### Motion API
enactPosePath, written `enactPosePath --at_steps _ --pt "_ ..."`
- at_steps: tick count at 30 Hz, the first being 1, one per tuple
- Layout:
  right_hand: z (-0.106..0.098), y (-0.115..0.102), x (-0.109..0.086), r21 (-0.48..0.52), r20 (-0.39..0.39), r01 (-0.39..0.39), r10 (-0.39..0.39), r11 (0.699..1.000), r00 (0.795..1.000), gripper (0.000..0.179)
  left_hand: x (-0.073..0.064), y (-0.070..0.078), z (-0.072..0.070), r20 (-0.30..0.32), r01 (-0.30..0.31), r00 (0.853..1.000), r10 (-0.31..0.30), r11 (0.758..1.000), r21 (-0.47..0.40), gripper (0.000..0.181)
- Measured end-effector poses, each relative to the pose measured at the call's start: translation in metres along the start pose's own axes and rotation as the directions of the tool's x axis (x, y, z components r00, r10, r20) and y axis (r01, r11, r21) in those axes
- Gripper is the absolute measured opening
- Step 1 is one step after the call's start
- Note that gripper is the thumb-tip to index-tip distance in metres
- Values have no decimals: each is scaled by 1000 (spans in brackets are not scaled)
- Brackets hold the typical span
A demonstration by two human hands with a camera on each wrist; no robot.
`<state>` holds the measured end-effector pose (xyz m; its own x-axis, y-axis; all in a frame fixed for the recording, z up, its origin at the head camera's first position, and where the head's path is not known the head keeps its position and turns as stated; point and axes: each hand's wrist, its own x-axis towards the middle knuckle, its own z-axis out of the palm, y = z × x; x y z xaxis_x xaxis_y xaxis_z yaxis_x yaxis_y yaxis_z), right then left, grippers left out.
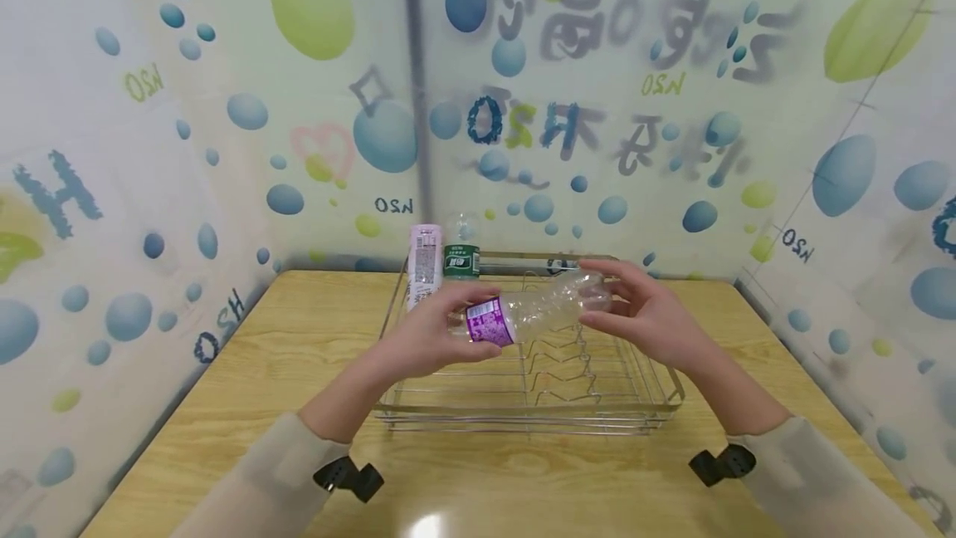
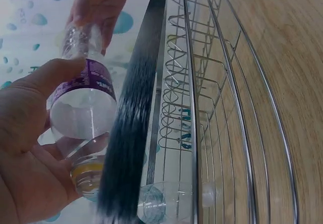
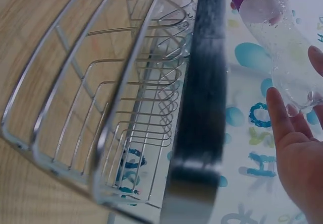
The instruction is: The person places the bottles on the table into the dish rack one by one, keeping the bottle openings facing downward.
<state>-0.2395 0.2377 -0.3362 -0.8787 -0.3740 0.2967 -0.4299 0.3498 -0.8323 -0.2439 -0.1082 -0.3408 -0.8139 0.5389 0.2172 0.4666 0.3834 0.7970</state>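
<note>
My left hand (image 1: 436, 330) grips a clear plastic bottle (image 1: 541, 305) around its purple label (image 1: 490, 324). The bottle is held nearly level above a wire dish rack (image 1: 523, 413), its yellow-tinted capped or ringed end (image 2: 87, 176) towards the left palm. At the other end, the fingers and thumb of my right hand (image 1: 657, 314) lie on either side of the clear bottle base (image 3: 300, 95), holding it lightly. In the left wrist view the left thumb presses along the label, and the right hand (image 2: 100, 4) is beyond it.
A green-labelled clear bottle (image 1: 461, 260) and a pink can (image 1: 426, 260) stand at the rack's back left corner. Wavy wire dividers (image 1: 563, 372) run through the rack. Wood-grain table (image 1: 284, 405) surrounds it, with patterned curtains (image 1: 523, 90) behind and at the sides.
</note>
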Motion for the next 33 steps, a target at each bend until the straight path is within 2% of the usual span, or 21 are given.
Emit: enactPosePath --at_steps 3,5,10,17,21,25,28,33 --pt "1 -5 5 -3 -8 31 -31 1000 999 69 2 0 4 -12 -1 1000 1 999 33 75" --pt "3 -11 10 -10 -12 41 -41 999 999 68 2 -1 6 -29 20 999 -19 999 32 74" --pt "7 -23 21 -21 -23 30 -30 999 999 68 2 -5 11 -40 58 997 -59 998 -32 71" --pt "14 -32 31 -60 -38 68 -70 996 997 68 4 -12 16 -71 28 997 -30 999 -34 67" --pt "17 -35 36 -30 -46 62 -63 998 997 72 4 -15 19 -82 38 996 -42 998 -39 68" --pt "21 -35 40 61 -48 33 -30 998 998 78 4 -18 21 -97 82 991 -92 991 -101 69" --pt "25 -32 43 114 -18 -2 4 994 1000 77 4 -17 22 -107 122 984 -140 980 -155 71" --pt "35 -25 44 115 52 -45 39 992 998 73 4 -15 22 -80 160 980 -185 955 -250 71"
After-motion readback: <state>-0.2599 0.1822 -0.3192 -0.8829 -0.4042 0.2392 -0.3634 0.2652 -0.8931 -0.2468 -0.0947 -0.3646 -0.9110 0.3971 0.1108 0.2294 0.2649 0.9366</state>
